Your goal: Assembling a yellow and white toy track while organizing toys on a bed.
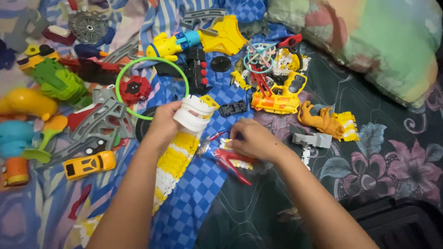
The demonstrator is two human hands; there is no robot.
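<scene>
Both forearms reach over blue checked cloth (194, 203). Left hand (165, 121) clamps a white-and-yellow track (194, 113), fingers curled round its end; right hand (251, 138) pinches red toy parts (233, 161) beside it. Steady the track while sorting.

A white ribbed toy piece (194, 113) over a yellow-and-white track (173, 161), a red-and-yellow toy (233, 159), a green ring (152, 87), a blue checked cloth (194, 198)

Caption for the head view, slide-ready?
Left hand grips a white ribbed toy piece; right hand rests on a red toy amid scattered toys.
</scene>
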